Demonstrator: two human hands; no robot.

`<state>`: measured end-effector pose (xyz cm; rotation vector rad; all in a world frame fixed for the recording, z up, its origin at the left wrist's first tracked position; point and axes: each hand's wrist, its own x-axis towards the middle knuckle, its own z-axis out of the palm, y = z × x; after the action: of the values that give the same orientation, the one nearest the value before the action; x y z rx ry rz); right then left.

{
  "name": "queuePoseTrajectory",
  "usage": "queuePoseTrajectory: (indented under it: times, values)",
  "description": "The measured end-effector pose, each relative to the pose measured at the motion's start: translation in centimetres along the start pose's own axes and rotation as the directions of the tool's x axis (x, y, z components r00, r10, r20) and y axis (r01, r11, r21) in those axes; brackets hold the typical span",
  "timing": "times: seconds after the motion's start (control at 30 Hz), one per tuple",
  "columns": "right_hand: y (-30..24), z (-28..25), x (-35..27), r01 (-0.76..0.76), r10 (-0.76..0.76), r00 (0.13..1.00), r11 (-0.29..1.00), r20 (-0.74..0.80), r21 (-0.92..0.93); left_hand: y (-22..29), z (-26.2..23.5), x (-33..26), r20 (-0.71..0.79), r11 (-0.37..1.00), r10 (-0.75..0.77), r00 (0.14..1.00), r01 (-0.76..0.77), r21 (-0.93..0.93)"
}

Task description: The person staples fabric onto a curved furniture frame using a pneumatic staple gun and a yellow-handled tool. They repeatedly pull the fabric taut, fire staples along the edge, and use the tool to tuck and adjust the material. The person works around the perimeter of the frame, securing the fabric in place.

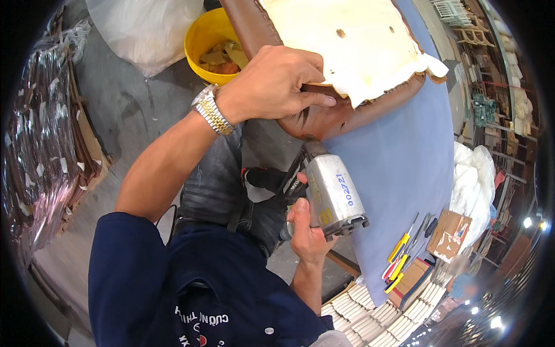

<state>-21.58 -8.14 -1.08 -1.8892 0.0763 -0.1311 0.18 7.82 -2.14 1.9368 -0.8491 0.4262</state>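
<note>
My left hand [283, 78], with a metal watch on its wrist, pinches the edge of brown leather at the near corner of an upholstered seat [378, 114]. Across the top of that seat lies cream-white lining [347, 49] with a ragged edge and a few small holes. My right hand [307, 237] grips a silver and black staple gun [336, 188] below the corner. Its nose points up at the leather beside my left fingers; whether it touches, I cannot tell.
A blue-grey table surface [404, 168] carries the seat. Screwdrivers and pliers [399, 260] lie at its right, near a worn cardboard box [450, 236] and rows of staple strips [361, 309]. On the floor stand a yellow bucket [199, 34] with scraps and plastic-wrapped brown parts [43, 156].
</note>
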Motion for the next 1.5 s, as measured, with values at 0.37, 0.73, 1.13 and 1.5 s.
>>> queuePoseTrajectory:
  times: [0.37, 0.73, 1.13, 1.5]
  values:
    - [-1.4, 2.0, 0.7, 0.082, -0.093, 0.996, 0.927, -0.011, -0.365, -0.2, -0.1, 0.5, 0.045, 0.998, -0.059, 0.997, 0.06, -0.025]
    - [-5.1, 2.6, 3.0, 0.064, -0.017, 0.997, 0.723, 0.074, -0.688, -0.2, 0.2, 0.5, 0.078, 0.992, -0.1, 0.992, 0.105, -0.069]
    - [-3.2, 1.2, 3.3, 0.013, 0.016, 0.999, 0.81, 0.044, -0.586, -1.2, 0.1, 0.0, 0.124, 0.996, -0.051, 0.991, 0.06, -0.067]
    - [-2.2, -4.5, -2.0, -0.329, 0.325, 0.944, 0.93, 0.054, 0.163, -15.1, -12.0, 10.5, -0.235, 0.602, -0.123, 0.964, 0.261, 0.754]
